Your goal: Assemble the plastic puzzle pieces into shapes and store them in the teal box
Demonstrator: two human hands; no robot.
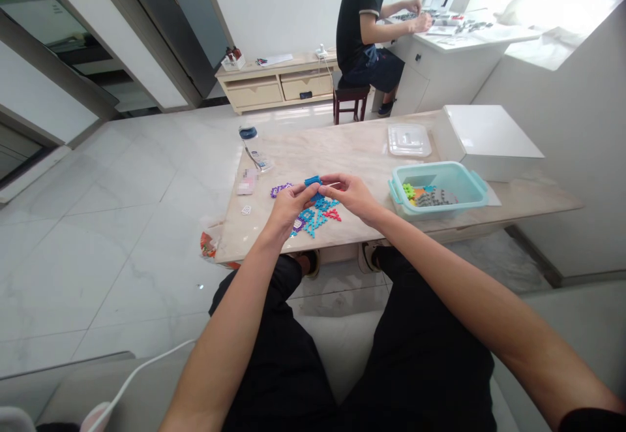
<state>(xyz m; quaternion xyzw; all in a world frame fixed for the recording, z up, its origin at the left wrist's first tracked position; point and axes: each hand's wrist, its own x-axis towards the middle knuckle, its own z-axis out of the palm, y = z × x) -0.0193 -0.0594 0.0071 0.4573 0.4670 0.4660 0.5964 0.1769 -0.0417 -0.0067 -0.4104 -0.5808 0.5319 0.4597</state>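
Above the table, my left hand (289, 205) and my right hand (351, 193) come together around a blue plastic building piece (313, 184). The fingers of both hands are closed on it, hiding part of its shape. Just below lie several loose turquoise interlocking pieces (315, 222) with toothed edges. A red piece (332, 215) rests at their right side. One purple piece (297, 224) is among them, and another purple piece (280, 189) lies left of my left hand. Farther left is a small white piece (246, 210).
A turquoise-rimmed tub (469, 183) at the right holds grey, green and orange pieces. Behind it are a clear lid (409, 140) and a white box (493, 133). A pink packet (247, 182) and a dark blue roll (248, 132) lie left. Another person (362, 27) sits at the far desk.
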